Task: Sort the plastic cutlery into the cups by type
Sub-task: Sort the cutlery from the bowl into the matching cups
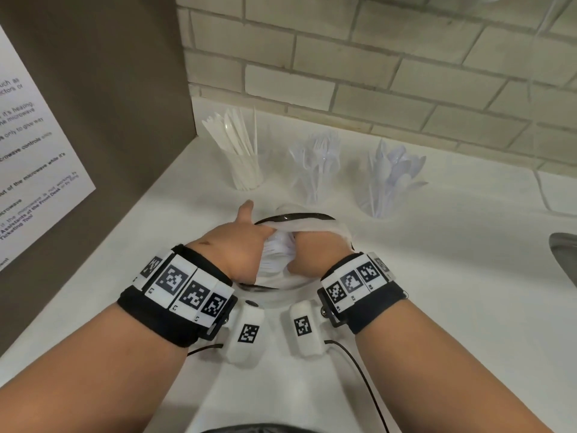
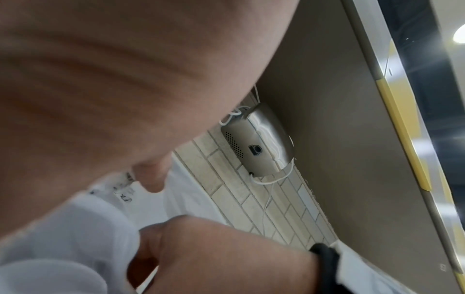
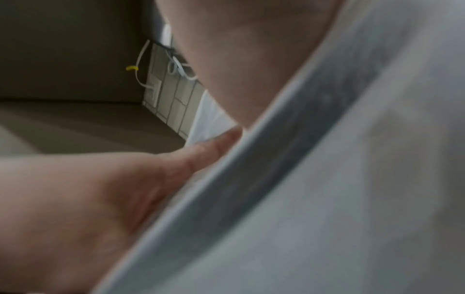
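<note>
A clear bowl with a black rim (image 1: 312,216) sits on the white counter and holds a pile of white plastic cutlery (image 1: 278,254). Both hands are inside it. My left hand (image 1: 249,242) has its thumb stretched out and its fingers bent down into the pile. My right hand (image 1: 315,248) is curled round a white bunch of cutlery. Behind the bowl stand three clear cups: knives (image 1: 245,170), forks (image 1: 318,170) and spoons (image 1: 387,182). The right wrist view is blurred, showing the bowl rim (image 3: 276,169) and my left hand (image 3: 88,199). My fingertips are hidden.
A brown side panel with a printed notice (image 1: 31,167) closes the left. The brick wall (image 1: 374,73) runs behind the cups. A metal sink edge (image 1: 565,254) shows at the right. A steel wall unit with white cables (image 2: 256,145) hangs above.
</note>
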Demonstrator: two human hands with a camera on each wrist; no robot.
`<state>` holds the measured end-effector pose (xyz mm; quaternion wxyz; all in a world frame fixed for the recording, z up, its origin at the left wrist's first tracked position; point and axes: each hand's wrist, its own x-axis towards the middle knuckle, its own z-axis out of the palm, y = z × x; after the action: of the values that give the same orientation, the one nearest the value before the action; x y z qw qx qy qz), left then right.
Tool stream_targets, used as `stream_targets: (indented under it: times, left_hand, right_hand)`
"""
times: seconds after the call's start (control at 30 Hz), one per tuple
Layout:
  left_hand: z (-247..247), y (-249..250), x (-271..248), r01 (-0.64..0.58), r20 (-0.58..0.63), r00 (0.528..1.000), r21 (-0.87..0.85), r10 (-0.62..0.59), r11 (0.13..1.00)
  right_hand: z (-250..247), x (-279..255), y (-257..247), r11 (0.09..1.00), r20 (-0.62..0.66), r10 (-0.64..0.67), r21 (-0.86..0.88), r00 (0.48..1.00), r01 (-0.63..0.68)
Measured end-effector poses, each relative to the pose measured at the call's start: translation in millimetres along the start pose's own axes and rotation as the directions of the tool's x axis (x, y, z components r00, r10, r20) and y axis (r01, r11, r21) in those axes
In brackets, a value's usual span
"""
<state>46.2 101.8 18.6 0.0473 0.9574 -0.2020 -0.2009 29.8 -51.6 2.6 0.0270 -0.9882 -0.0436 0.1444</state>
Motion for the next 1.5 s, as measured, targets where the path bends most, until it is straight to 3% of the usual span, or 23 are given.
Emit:
stream_targets:
  times: [0.17, 0.3, 0.5, 0.67, 0.8, 0.9, 1.1, 1.17, 1.27, 1.33, 1.4, 1.5]
  left_hand:
    - [10, -2, 2, 0.021, 0.028, 0.999, -0.012, -0.02, 1.0]
    - [4, 0, 1, 0.007, -0.095, 0.995, -0.097, -0.016, 0.995]
    - [-2, -8, 3, -0.077, -0.167, 0.985, -0.196, 0.044, 0.978]
    - [-3, -14, 5, -0.064, -0.183, 0.983, -0.239, 0.02, 0.969]
    - [-4, -11, 5, -0.145, -0.271, 0.961, -0.302, 0.061, 0.942]
    - [-5, -16, 7, -0.141, -0.315, 0.949, -0.348, 0.026, 0.927]
    - [-6, -22, 10, -0.082, -0.349, 0.931, -0.476, -0.102, 0.876]
    - [-8, -22, 9, -0.052, -0.342, 0.927, -0.52, -0.152, 0.853]
    - [-8, -19, 5, -0.079, -0.243, 0.97, -0.416, -0.027, 0.906]
    - [-8, -16, 3, -0.078, -0.198, 0.98, -0.354, 0.007, 0.932]
    - [-9, -16, 5, -0.047, -0.237, 0.97, -0.363, -0.044, 0.931]
    - [-11, -18, 8, -0.015, -0.289, 0.952, -0.37, -0.099, 0.929]
  right_hand:
    - [7, 6, -3, 1.0, 0.145, 0.013, 0.019, 0.989, -0.016]
    - [10, 6, -7, 1.0, 0.021, -0.01, -0.006, 1.0, 0.01]
    - [11, 9, -7, 1.0, -0.07, 0.024, 0.02, 0.997, -0.022]
    - [12, 4, -2, 0.988, -0.001, 0.007, 0.153, 1.0, -0.007]
    - [17, 10, -1, 0.995, -0.002, -0.004, 0.096, 1.0, 0.004]
    - [18, 10, 5, 0.985, -0.027, -0.038, 0.168, 0.999, 0.042]
    - [6, 0, 18, 0.93, -0.068, -0.227, 0.281, 0.972, 0.237]
    - [0, -6, 21, 0.922, -0.074, -0.224, 0.308, 0.972, 0.236]
    - [-5, -9, 25, 0.92, -0.077, -0.089, 0.376, 0.993, 0.112]
    - [-4, -9, 29, 0.897, -0.059, -0.095, 0.427, 0.994, 0.111]
    - [-6, -12, 29, 0.856, -0.04, -0.184, 0.485, 0.982, 0.18]
    - [-7, -15, 28, 0.718, -0.088, -0.268, 0.646, 0.96, 0.259]
